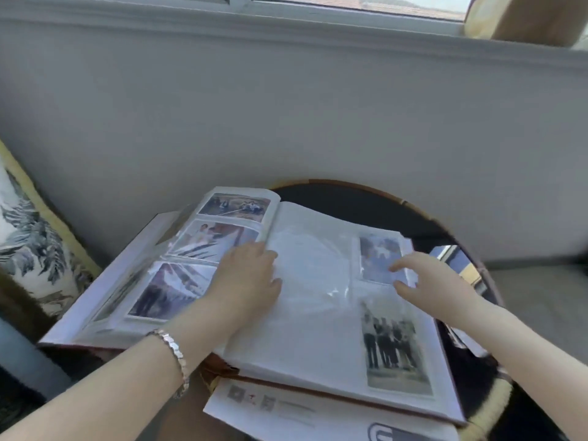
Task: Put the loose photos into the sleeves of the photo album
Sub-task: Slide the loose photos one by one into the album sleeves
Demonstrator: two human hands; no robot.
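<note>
A photo album (305,326) lies open on a round dark table (366,198). Its left page holds three photos in sleeves. My left hand (248,278) lies palm down near the spine, fingers pressing on the page. On the right page a bluish photo (377,259) sits at the upper right, and a photo of a standing group (393,348) sits below it. My right hand (439,281) hovers by the bluish photo, fingers spread and relaxed, fingertips at its right edge. The clear sleeve film (321,275) on the right page is wrinkled and shiny.
A white printed sheet (286,412) lies under the album's near edge. Some loose photos (464,338) peek out past the album's right edge. A patterned cushion (28,243) is at the left. A grey wall and a window sill are behind the table.
</note>
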